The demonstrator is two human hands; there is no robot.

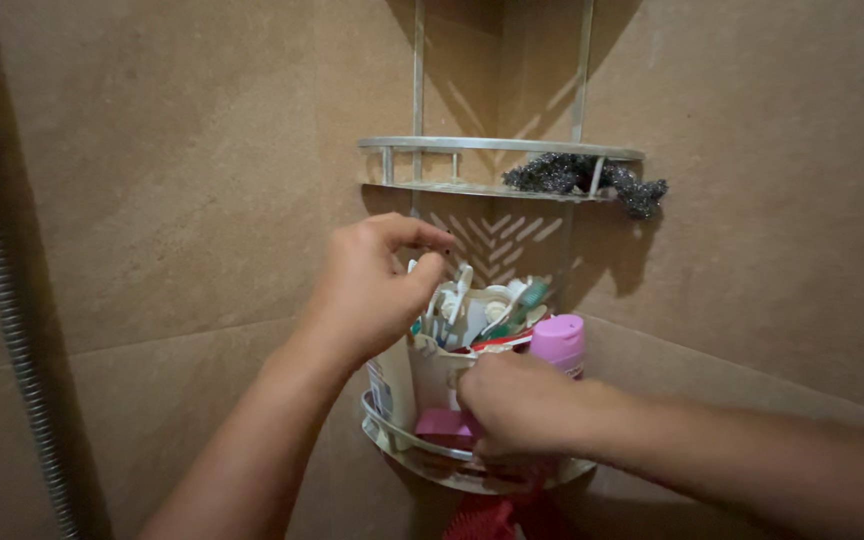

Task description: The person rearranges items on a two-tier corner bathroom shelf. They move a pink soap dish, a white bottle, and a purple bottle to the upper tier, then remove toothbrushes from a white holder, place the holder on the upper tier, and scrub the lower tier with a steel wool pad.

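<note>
Right hand against white cup

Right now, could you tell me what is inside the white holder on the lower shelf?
The white holder holds toothbrushes and similar items, heads up. Their lower parts are hidden by its wall and both hands.

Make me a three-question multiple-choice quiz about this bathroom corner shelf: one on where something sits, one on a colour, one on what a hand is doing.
1. Where is the dark scrubber?
A. upper shelf
B. lower shelf
C. floor

2. What colour is the bottle cap?
A. blue
B. pink
C. black

3. What is the left hand doing?
A. hanging away from the shelf
B. lying flat on the wall
C. reaching into the toothbrushes

Answers:
1 A, it lies on the top rack's right side.
2 B, the cap beside the right hand is pink.
3 C, its fingertips pinch at the brushes in the white holder.
</note>
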